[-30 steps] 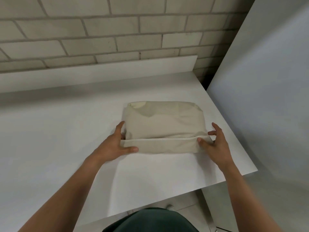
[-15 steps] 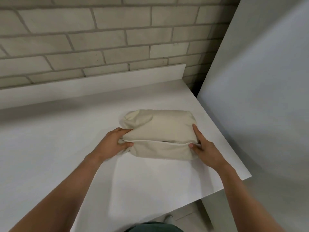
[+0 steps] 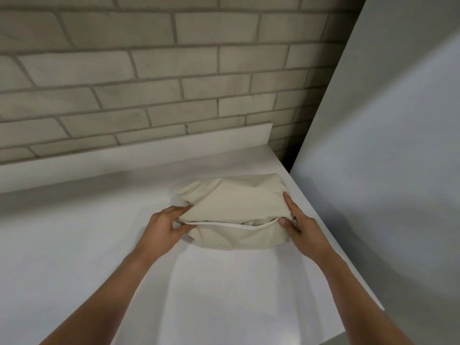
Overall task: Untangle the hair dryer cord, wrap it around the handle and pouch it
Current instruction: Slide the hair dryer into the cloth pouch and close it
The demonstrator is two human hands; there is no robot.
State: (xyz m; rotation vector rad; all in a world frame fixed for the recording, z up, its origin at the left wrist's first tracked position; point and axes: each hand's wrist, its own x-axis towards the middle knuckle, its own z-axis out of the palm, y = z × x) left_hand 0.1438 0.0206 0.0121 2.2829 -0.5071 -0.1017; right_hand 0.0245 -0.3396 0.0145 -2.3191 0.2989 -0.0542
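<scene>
- Since a second ago, the pouch (image 3: 234, 207) is no longer lying flat with a folded strip along its near side. It is now bulging into a rounded bundle, and both hands are sitting tighter on its ends.
- Cream-coloured and soft, the pouch is sitting on the white table (image 3: 87, 245), near the far right corner, with its long side running left to right.
- A pale hem (image 3: 224, 224) is running across its near face, with a thin dark slit showing just above it. This is perhaps the mouth of the pouch, but what is inside is staying hidden.
- The left hand (image 3: 161, 226) is gripping the left end, with the fingers curling over the cloth and the thumb pressing in at the hem line, so the cloth is being pinched between them.
- The right hand (image 3: 303, 227) is clamping the right end. The forefinger is lying straight along the end of the bundle, the thumb is pressing on the hem, and the other fingers are tucking out of sight.
- Both forearms are reaching in from the bottom edge, well apart.
- Behind the table a low white backsplash (image 3: 124, 153) is standing against a brick wall (image 3: 149, 70). A plain grey panel (image 3: 385, 145) is rising just beside the table's right edge.
</scene>
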